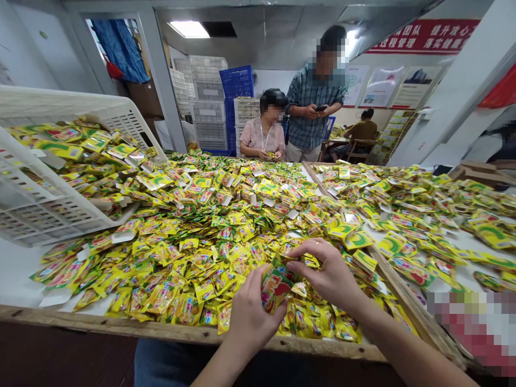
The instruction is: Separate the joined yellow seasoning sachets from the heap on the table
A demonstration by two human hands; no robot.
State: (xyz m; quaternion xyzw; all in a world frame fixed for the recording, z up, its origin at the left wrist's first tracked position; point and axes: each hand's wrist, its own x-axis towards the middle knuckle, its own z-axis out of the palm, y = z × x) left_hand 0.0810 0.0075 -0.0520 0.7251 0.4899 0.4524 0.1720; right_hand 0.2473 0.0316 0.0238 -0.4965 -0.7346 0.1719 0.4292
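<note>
We're gripping a stack of sachets (274,289) in our left hand (250,317), and our right hand (334,275), at two o'clock, is pinching the stack's top edge.

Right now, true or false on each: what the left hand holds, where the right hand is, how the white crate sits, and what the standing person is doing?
1. The left hand grips a bundle of sachets. True.
2. The right hand lies flat on bare table. False: its fingertips meet at the top of the bundle, above the heap.
3. The white crate stands upright and empty. False: it is tilted, with sachets spilling out.
4. The standing person across the table holds a phone. True.
</note>
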